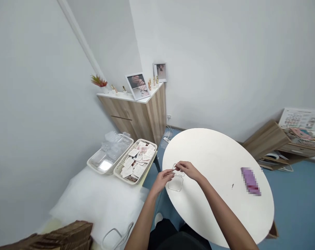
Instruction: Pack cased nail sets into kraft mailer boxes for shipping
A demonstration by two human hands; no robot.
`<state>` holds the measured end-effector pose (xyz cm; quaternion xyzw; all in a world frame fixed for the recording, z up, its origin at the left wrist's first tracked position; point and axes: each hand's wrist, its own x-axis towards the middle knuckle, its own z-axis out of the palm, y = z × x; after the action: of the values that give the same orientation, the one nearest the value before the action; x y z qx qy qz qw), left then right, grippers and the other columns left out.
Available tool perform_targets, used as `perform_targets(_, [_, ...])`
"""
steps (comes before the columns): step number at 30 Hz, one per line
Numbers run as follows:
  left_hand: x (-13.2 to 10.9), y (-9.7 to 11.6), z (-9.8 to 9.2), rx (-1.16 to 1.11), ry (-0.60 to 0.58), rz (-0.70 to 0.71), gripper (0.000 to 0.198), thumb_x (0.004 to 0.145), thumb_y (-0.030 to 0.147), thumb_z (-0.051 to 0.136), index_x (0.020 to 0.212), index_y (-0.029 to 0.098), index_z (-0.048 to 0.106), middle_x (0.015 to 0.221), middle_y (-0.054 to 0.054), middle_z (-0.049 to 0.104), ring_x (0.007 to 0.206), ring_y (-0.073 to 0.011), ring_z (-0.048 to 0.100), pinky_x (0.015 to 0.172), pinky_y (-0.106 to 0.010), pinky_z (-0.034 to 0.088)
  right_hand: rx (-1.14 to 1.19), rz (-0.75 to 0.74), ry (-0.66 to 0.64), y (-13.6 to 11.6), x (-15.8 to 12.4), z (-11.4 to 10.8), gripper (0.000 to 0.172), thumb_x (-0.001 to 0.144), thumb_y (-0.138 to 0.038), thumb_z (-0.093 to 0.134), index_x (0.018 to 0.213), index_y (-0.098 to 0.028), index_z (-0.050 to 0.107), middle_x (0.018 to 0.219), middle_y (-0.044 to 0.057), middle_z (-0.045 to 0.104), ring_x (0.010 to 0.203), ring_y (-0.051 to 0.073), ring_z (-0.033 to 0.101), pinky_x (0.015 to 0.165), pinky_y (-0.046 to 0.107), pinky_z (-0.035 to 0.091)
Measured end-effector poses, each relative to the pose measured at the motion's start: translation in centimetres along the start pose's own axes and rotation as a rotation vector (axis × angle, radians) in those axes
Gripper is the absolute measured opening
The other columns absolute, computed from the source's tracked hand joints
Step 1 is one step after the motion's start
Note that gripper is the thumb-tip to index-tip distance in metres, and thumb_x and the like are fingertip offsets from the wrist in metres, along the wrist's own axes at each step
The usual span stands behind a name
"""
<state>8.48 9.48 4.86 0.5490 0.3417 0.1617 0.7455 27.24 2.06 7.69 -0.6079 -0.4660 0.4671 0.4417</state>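
Clear case: The colourless, see-through plastic case with rounded corners (175,184) lies open by the left edge of the white oval table (212,149), its near half seemingly flat on the top.
Left fingers: On our left hand (163,179), thumb and fingers are bent together at the far half's left side; we cannot tell whether they grip the rim or something thin.
Right fingers: Our right hand (189,169) curls over the far half from the right, fingertips down; its hold is too small to make out.
Careful handling: We would do well to work with light fingertips, steady the near half against the table and keep strain off the join.
Case's look: Thin, bright rims outline both halves; we see the white tabletop through the near one.
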Motion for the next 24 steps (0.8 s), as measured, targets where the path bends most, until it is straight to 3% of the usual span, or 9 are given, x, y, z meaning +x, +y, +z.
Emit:
perform_targets(5, [-2.2, -0.7, -3.5, -0.067, 0.132, 0.054, 0.048, 0.068, 0.055, 0.075, 0.094, 0.015, 0.071, 0.094, -0.011, 0.073, 0.091, -0.0255, 0.068, 0.082, -0.037, 0.054, -0.105, -0.103, -0.144, -0.6, 4.3, 4.4, 0.038, 0.085, -0.054, 0.055, 0.087, -0.019, 0.068, 0.085, 0.004, 0.070, 0.083, 0.020, 0.064, 0.078, 0.032, 0.048])
perform_targets(9, [-4.6, -1.6, -7.4, -0.159, 0.285, 0.018, 0.045, 0.066, 0.052, 0.078, 0.092, 0.016, 0.071, 0.092, -0.009, 0.074, 0.090, -0.0248, 0.069, 0.080, -0.037, 0.056, -0.168, -0.143, -0.204, -1.0, 7.4, 8.1, 0.039, 0.085, -0.055, 0.054, 0.094, -0.020, 0.070, 0.093, 0.004, 0.071, 0.085, 0.020, 0.063, 0.078, 0.031, 0.047])
perform_targets(13, [-6.7, -2.4, -12.1, -0.296, 0.531, 0.038, 0.045, 0.062, 0.049, 0.082, 0.089, 0.015, 0.072, 0.090, -0.009, 0.074, 0.085, -0.0231, 0.070, 0.082, -0.038, 0.057, -0.280, -0.163, -0.133, -0.6, 11.2, 11.3, 0.036, 0.087, -0.051, 0.052, 0.100, -0.022, 0.070, 0.099, 0.004, 0.072, 0.090, 0.021, 0.063, 0.081, 0.033, 0.047])
perform_targets(17, [-8.1, -3.0, -16.5, -0.408, 0.731, 0.075, 0.039, 0.063, 0.042, 0.083, 0.088, 0.014, 0.071, 0.095, -0.010, 0.074, 0.087, -0.0212, 0.069, 0.087, -0.039, 0.055, -0.588, -0.171, -0.058, 0.1, 15.4, 14.5, 0.032, 0.087, -0.035, 0.055, 0.112, -0.019, 0.066, 0.113, 0.009, 0.068, 0.105, 0.023, 0.060, 0.091, 0.034, 0.044])
perform_targets(24, [-9.4, -3.0, -20.7, -0.499, 0.855, 0.108, 0.036, 0.063, 0.042, 0.083, 0.081, 0.015, 0.068, 0.085, -0.006, 0.072, 0.080, -0.0177, 0.069, 0.090, -0.038, 0.054, -0.989, -0.264, -0.094, 0.8, 21.9, 20.5, 0.043, 0.087, -0.020, 0.051, 0.129, -0.015, 0.056, 0.132, 0.015, 0.058, 0.123, 0.027, 0.049, 0.101, 0.036, 0.035])
